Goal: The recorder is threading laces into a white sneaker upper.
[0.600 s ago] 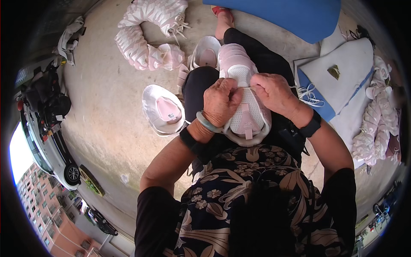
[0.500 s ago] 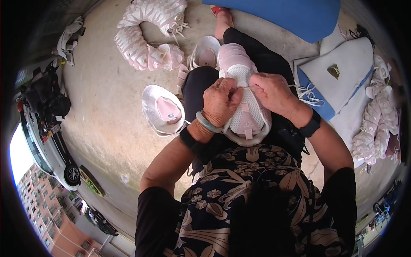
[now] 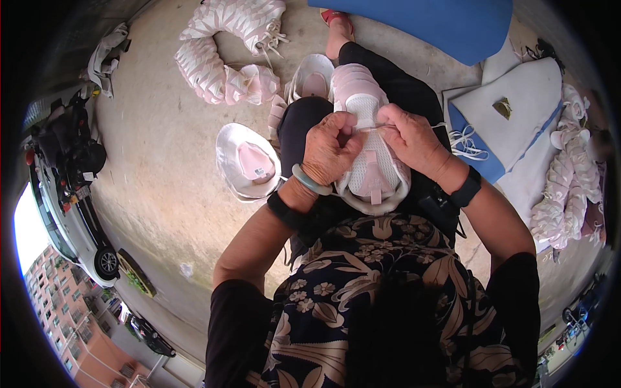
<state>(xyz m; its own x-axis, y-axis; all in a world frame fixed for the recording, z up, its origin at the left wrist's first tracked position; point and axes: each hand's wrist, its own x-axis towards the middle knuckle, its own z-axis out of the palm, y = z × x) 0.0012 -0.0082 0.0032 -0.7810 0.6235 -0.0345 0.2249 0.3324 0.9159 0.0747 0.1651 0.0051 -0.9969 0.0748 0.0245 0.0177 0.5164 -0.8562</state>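
Observation:
A pink-and-white shoe upper [image 3: 362, 85] rests across my lap, its mesh tongue [image 3: 376, 161] and padded collar toward me. My left hand [image 3: 331, 145] is closed at the left edge of the tongue, fingertips pinched on a thin lace. On the opposite edge my right hand [image 3: 411, 136] pinches the lace too, thumb and forefinger together. A short stretch of the lace [image 3: 371, 129] crosses the tongue between my hands. The fingertips partly hide the eyelets. A loose white lace end shows beyond my right hand.
Left of my knee lie two open white uppers with pink insides [image 3: 253, 161] [image 3: 315, 83]. A curved row of nested uppers [image 3: 208, 64] is on the concrete. At right are white-and-blue sheets [image 3: 517, 107], white laces [image 3: 467, 143] and more stacked uppers [image 3: 566, 184]. A blue panel [image 3: 440, 22] is ahead.
My left hand has shifted slightly left and its thumb and fingers have parted a little from the tongue's middle. The view has shifted slightly; the shoe upper stays on my lap.

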